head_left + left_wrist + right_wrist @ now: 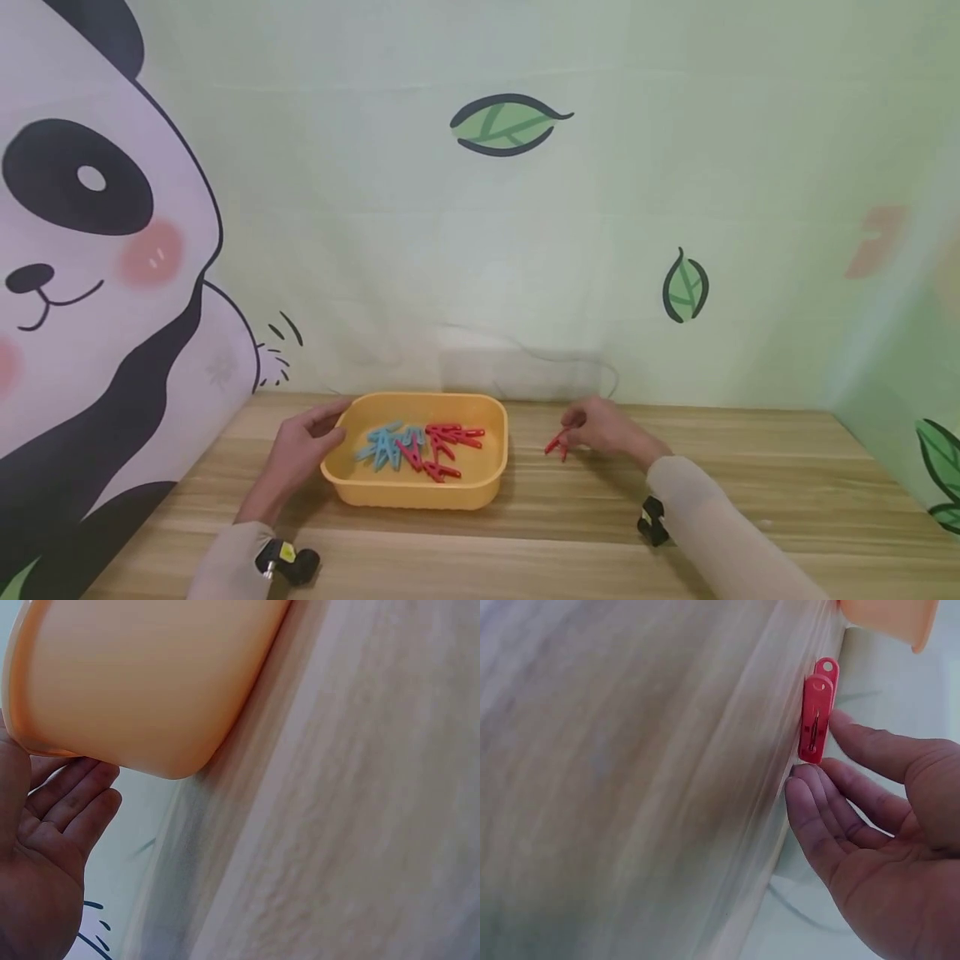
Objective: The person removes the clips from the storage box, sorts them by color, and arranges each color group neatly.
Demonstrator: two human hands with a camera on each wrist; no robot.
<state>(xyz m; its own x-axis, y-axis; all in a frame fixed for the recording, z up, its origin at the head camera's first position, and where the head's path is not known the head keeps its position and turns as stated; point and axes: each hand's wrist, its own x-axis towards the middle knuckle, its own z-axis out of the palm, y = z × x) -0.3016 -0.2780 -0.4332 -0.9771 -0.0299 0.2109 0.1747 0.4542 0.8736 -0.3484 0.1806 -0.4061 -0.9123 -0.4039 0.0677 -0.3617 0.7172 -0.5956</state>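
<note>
A yellow plastic basin (420,496) stands on the table, with several blue clothespins (386,446) on its left side and several red clothespins (442,442) toward the right. My left hand (300,442) holds the basin's left end, thumb over the rim; in the left wrist view its other fingers (82,799) lie against the outside, below the rim. To the right of the basin, my right hand (603,429) pinches a single red clothespin (817,720) between thumb and forefinger, close over the tabletop. The right hand's remaining fingers are bent beside it.
The wood-grain table (570,533) meets a pale green backdrop (360,250) printed with a panda and leaves just behind the basin. A thin cable (555,357) shows against the backdrop. Each sleeved forearm carries a small black wrist camera (652,521).
</note>
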